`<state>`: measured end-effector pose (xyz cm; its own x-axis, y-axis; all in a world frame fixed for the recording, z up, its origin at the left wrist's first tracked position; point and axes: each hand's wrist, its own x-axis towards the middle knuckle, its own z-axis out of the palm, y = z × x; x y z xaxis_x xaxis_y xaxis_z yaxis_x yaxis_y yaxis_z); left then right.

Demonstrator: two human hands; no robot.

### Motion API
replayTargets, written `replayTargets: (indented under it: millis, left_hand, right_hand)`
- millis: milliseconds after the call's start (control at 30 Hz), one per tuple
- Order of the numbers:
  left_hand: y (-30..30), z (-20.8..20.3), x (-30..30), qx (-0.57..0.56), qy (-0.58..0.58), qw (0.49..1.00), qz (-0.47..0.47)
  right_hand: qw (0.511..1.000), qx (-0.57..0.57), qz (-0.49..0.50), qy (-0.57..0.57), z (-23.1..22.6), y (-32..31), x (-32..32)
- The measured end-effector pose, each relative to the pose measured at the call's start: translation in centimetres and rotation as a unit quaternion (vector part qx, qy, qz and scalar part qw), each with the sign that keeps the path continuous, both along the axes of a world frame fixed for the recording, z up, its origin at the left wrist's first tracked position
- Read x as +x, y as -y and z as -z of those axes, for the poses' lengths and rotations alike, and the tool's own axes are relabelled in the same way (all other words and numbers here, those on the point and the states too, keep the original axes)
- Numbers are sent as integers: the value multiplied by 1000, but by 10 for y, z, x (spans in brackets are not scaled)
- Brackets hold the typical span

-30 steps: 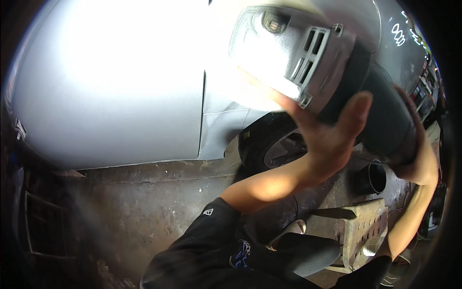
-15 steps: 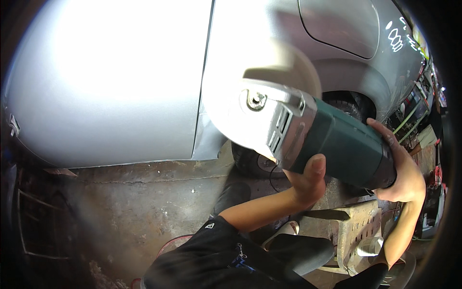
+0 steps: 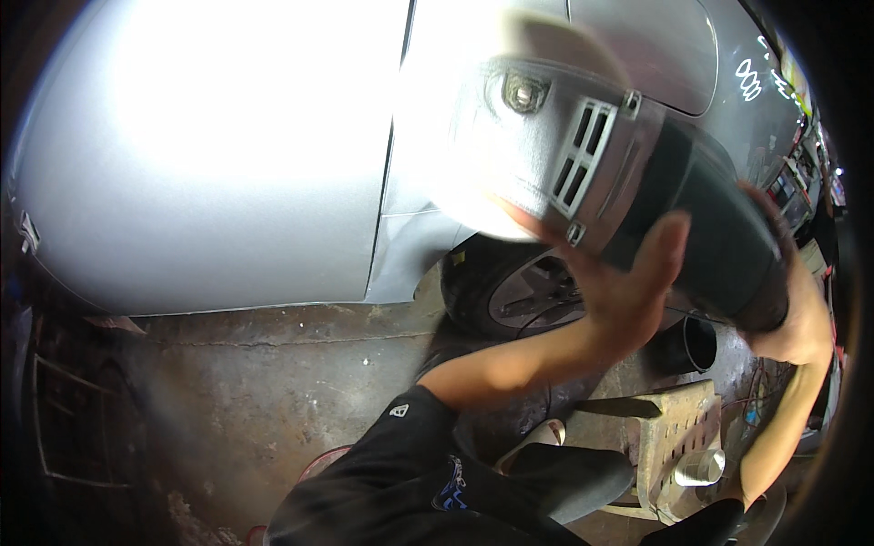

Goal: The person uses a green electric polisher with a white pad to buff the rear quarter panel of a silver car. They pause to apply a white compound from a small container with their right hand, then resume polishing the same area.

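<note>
A dark green polisher (image 3: 706,214) with a silver gear head (image 3: 537,146) is held up in both my hands, slightly blurred. Its wide round pad (image 3: 564,45) faces the silver car's side; I cannot tell whether it touches the paint. My left hand (image 3: 619,296) supports the tool below its head, thumb raised along the body and fingers partly hidden underneath. At the rear end, my right hand (image 3: 801,314) is wrapped around the housing. Bright glare covers much of the car door (image 3: 228,218) to the left.
Below the tool are the car's wheel (image 3: 537,291) and a black bucket-like container (image 3: 699,344). A worn slotted stool (image 3: 678,423) stands at the lower right, bearing a small pale cup (image 3: 699,468). Stained concrete floor (image 3: 273,391) lies beneath the door.
Both hands have carried the polisher up and to the right. More of the wheel and the black container now shows beneath it.
</note>
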<state>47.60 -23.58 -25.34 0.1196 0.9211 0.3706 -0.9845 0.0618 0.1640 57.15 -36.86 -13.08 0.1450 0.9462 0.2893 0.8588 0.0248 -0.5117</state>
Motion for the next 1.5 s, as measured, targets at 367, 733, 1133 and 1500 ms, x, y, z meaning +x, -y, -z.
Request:
replayTargets:
  millis: [367, 733, 1133, 1500]
  left_hand:
    - [7, 32, -11, 65, -87, 992, -67]
    - [-86, -26, -64, 362, -316, 833, -275]
    - [-188, 76, -257, 176, -396, 846, -312]
    - [-151, 17, -203, 247, -474, 810, -242]
  right_hand:
    - [996, -62, 0, -66, 68, 3, 24]
    - [902, 149, -39, -404, 193, -82, -47]
    - [880, 214, -224, -359, 263, -215, -188]
    - [846, 353, -117, -383, 266, -208, -199]
